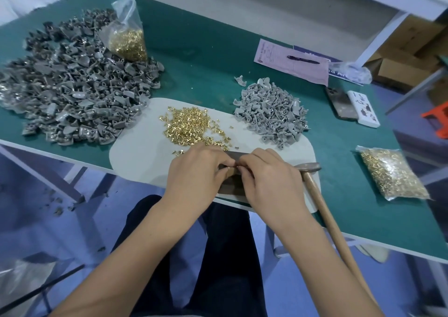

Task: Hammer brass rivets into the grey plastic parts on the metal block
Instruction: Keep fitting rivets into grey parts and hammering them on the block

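Here both hands, left [194, 171] and right [269, 173], pinch a small grey part [230, 170] over the metal block [234, 185]; hammer [315, 185] lies just right of block, loose brass rivets [194, 127] behind it.

A dark metal block [236, 158] lies flat under the grip, mostly hidden, with one small grey plastic part [230, 170] pinched on top. Loose brass rivets [194, 127] scatter just beyond the grip. A pale pile of grey parts [271, 113] sits beyond-right, a larger darker heap [77, 93] far left. The wooden-handled hammer [322, 195] lies just right.
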